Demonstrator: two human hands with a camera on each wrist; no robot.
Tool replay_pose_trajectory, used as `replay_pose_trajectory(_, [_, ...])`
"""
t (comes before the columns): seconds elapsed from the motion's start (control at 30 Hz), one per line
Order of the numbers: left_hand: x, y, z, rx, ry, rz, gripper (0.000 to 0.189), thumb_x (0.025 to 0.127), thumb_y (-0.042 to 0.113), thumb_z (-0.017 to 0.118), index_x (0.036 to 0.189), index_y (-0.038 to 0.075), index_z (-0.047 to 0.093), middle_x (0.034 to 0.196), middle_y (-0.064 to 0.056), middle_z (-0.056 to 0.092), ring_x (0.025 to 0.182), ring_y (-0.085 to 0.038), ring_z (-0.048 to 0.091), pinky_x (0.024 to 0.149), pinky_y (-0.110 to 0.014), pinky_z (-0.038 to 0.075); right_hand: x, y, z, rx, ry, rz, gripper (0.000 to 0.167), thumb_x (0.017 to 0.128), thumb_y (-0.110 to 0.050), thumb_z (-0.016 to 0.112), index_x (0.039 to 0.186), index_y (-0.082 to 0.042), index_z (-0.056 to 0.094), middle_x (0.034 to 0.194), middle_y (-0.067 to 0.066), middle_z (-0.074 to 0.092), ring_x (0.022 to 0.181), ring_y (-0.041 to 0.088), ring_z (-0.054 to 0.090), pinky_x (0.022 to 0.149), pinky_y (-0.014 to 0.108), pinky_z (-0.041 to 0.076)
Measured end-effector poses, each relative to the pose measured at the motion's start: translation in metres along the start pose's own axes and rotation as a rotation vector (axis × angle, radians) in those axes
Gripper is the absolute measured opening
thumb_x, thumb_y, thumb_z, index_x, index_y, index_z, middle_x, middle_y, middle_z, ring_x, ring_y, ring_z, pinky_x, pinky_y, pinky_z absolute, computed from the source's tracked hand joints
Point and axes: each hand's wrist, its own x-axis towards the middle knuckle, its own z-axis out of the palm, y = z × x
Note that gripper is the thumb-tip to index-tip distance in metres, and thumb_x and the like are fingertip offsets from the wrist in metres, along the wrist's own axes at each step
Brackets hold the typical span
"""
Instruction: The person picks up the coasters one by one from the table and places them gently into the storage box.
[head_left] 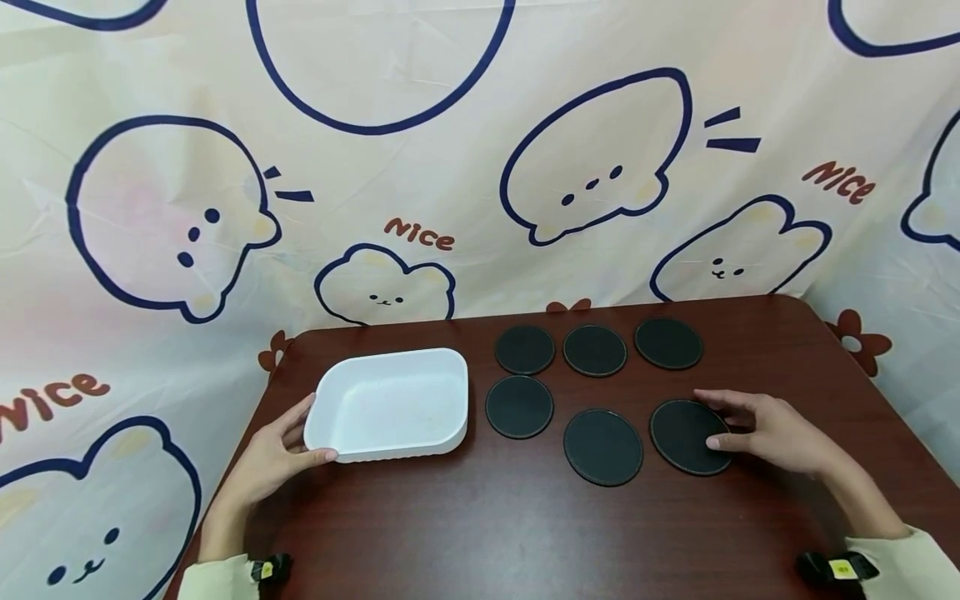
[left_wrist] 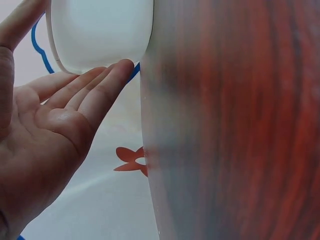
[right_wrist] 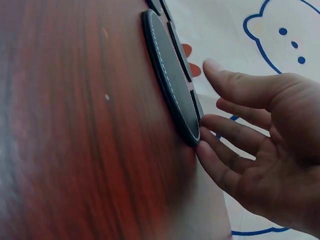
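Note:
My left hand is at the left end of a white rectangular dish with rounded corners. Its thumb lies by the near left corner, and the straight fingers rest against the end wall in the left wrist view. On the right, my right hand reaches over the edge of a round black coaster lying flat. The right wrist view shows its fingertips right at the rim of that coaster, which has pale stitching, while the thumb is raised apart from the fingers.
Several more black coasters lie between dish and right hand: one coaster beside the nearest, another coaster close to the dish, and a back row including a coaster. Behind the brown table hangs a cartoon-print cloth.

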Motion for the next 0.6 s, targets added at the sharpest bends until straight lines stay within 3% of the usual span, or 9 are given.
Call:
replay_pose_trajectory(0.13, [0.0004, -0.0008, -0.0003, 0.004, -0.006, -0.002, 0.105, 0.093, 0.03, 0.087, 0.171, 0.003, 0.023, 0.167, -0.035, 0.037, 0.135, -0.052, 0.063, 0.096, -0.036, 0.064, 0.0009, -0.0026, 0.006, -0.079, 0.003, -0.025, 0.078, 0.085, -0.029, 0.092, 0.152, -0.008, 0.06, 0.147, 0.031, 0.062, 0.123, 0.049, 0.069, 0.091, 0.044, 0.065])
replay_pose_trajectory(0.23, [0.0011, -0.0012, 0.0, 0.006, -0.009, -0.002, 0.105, 0.093, 0.03, 0.087, 0.17, 0.002, 0.023, 0.168, -0.035, 0.036, 0.137, -0.053, 0.062, 0.096, -0.037, 0.064, 0.002, -0.0041, 0.0087, -0.104, 0.011, -0.031, 0.077, 0.082, -0.021, 0.094, 0.15, -0.007, 0.062, 0.146, 0.031, 0.062, 0.121, 0.052, 0.067, 0.09, 0.057, 0.063])
replay_pose_trajectory(0.43, [0.0029, -0.0009, -0.0005, 0.007, -0.019, -0.005, 0.105, 0.092, 0.03, 0.087, 0.17, 0.003, 0.023, 0.168, -0.034, 0.036, 0.137, -0.051, 0.062, 0.096, -0.036, 0.064, 0.0053, -0.0071, 0.0109, -0.121, 0.069, -0.027, 0.075, 0.078, -0.012, 0.096, 0.145, -0.005, 0.064, 0.138, 0.024, 0.066, 0.12, 0.042, 0.067, 0.091, 0.053, 0.063])
replay_pose_trajectory(0.6, [0.0033, -0.0011, -0.0018, 0.032, -0.023, -0.017, 0.106, 0.091, 0.033, 0.088, 0.171, 0.004, 0.023, 0.168, -0.033, 0.038, 0.135, -0.049, 0.064, 0.097, -0.038, 0.064, 0.0081, -0.0097, 0.0027, -0.099, 0.11, 0.009, 0.078, 0.076, -0.013, 0.097, 0.145, 0.0, 0.062, 0.128, 0.026, 0.072, 0.109, 0.04, 0.072, 0.084, 0.054, 0.064])
